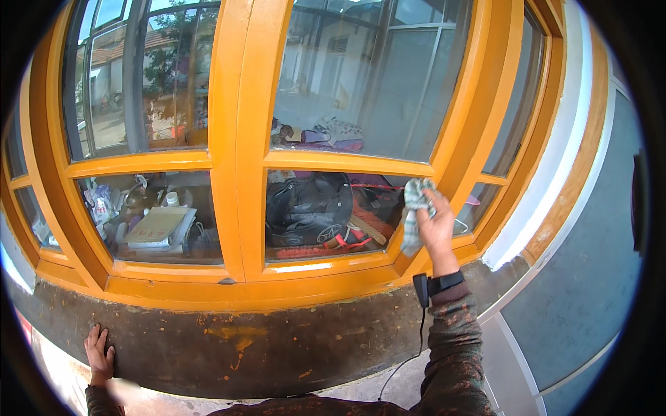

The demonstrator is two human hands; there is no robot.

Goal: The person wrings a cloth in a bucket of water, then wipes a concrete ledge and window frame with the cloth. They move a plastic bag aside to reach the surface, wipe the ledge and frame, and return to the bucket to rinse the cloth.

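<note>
My right hand (438,229) grips a crumpled checked cloth (412,234), pale with green-grey lines, against the right side of the lower window pane. The cloth lies over the orange window frame (250,208) and the pane's edge; a black strap with a cable circles my wrist. At the lower left, my left hand (99,353) rests with fingers spread on the dark, paint-spotted window ledge (291,343), holding nothing. Between the hands stand the orange mullions and the lower glass pane (307,208).
Behind the glass lie a black bag (312,208), an orange-bristled brush (372,221), a stack of notebooks (158,226) and a white bottle (172,198). Folded fabrics (335,135) show through the upper pane. A grey panel (583,249) with pale trim stands at the right.
</note>
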